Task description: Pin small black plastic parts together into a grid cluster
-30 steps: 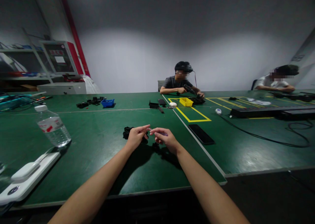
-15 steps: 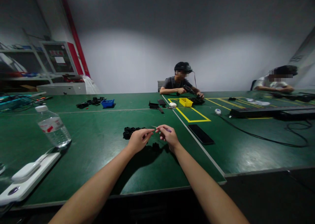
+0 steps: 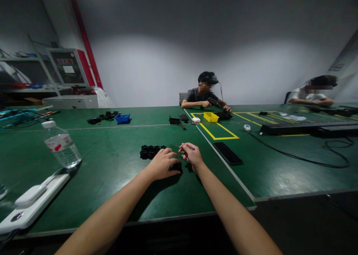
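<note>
My left hand [image 3: 162, 164] reaches down over a small black part [image 3: 176, 167] on the green table [image 3: 112, 173], fingers curled around it. My right hand [image 3: 191, 154] hovers just to the right, pinched on a thin tool with a purple handle [image 3: 191, 148] and a fine metal tip pointing left. A cluster of several small black parts [image 3: 151, 151] lies just beyond my left hand.
A water bottle [image 3: 60, 144] stands at the left, with a white device [image 3: 30, 202] near the front left edge. A black phone [image 3: 228, 153] lies right of my hands. A blue bin [image 3: 122, 118], a yellow bin [image 3: 211, 116] and two seated people are farther back.
My left hand has let go of the tool tip and dropped to the table onto the black part. My right hand moved slightly right and lower, still pinching the tool.
</note>
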Motion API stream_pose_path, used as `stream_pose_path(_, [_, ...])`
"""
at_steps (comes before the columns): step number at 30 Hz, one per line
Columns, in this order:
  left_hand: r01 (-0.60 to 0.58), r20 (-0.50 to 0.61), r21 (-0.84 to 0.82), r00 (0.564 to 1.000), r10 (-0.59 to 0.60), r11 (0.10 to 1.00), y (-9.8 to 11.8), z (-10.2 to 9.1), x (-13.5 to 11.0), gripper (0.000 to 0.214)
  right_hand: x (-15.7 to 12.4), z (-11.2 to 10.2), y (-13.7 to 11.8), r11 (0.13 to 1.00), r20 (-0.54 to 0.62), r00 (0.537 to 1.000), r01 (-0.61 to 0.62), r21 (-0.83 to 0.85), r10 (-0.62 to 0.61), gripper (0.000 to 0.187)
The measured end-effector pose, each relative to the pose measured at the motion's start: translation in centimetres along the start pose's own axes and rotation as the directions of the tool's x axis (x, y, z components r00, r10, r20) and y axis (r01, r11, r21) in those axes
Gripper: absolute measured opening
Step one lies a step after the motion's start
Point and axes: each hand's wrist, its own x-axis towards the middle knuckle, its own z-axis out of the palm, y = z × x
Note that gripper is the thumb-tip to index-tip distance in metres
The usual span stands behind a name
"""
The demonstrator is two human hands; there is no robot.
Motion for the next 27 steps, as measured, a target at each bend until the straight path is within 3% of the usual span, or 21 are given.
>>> stream_pose_path(5, [-0.003, 0.012, -0.043, 1.000, 0.004, 0.999, -0.1, 0.1, 0.1, 0.035, -0.1, 0.0, -0.2, 1.000, 0.001, 1.000, -0.009, -0.007, 0.009, 0.039])
stream_pose_path(12, [0.132, -0.021, -0.049, 0.991, -0.133, 0.990, -0.6, 0.0, 0.0, 0.033, -0.2, 0.0, -0.6, 0.999, -0.010, 1.000, -0.026, 0.019, 0.026, 0.044])
stream_pose_path(22, [0.216, -0.170, -0.114, 0.957, -0.233, 0.970, -1.7, 0.0, -0.1, 0.035, -1.0, -0.1, -1.5, 0.985, -0.034, 0.998, -0.052, 0.164, 0.059, 0.041])
stream_pose_path(27, [0.290, -0.223, -0.191, 0.917, -0.330, 0.938, -2.2, 0.0, -0.3, 0.035, -1.2, -0.2, -1.7, 0.976, 0.031, 0.999, -0.038, 0.214, 0.032, 0.041])
